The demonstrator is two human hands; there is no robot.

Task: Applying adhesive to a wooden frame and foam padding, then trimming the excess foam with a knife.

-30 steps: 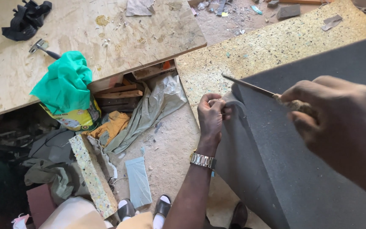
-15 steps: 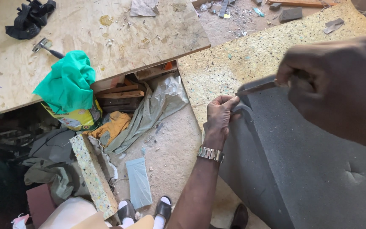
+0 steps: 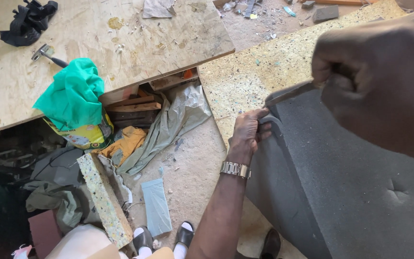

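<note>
Grey foam slab [image 3: 350, 192] filling the lower right, lying over a speckled foam sheet [image 3: 245, 81]. Left hand [image 3: 246, 132], with a metal wristwatch [image 3: 235, 169], clamped on the slab's upper corner, arm reaching up from below. Right hand [image 3: 379, 76], close to the camera and blurred, fisted around a knife [image 3: 288, 93], blade tip at that corner. Farther left: plywood board [image 3: 120, 43] with hammer [image 3: 49, 55], green cloth [image 3: 73, 93], foam offcut [image 3: 104, 199].

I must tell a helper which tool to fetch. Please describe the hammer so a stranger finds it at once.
Look at the big plywood board, top left. The hammer lies near its left part, just above the green cloth. It alone has a metal head and dark handle.
</note>
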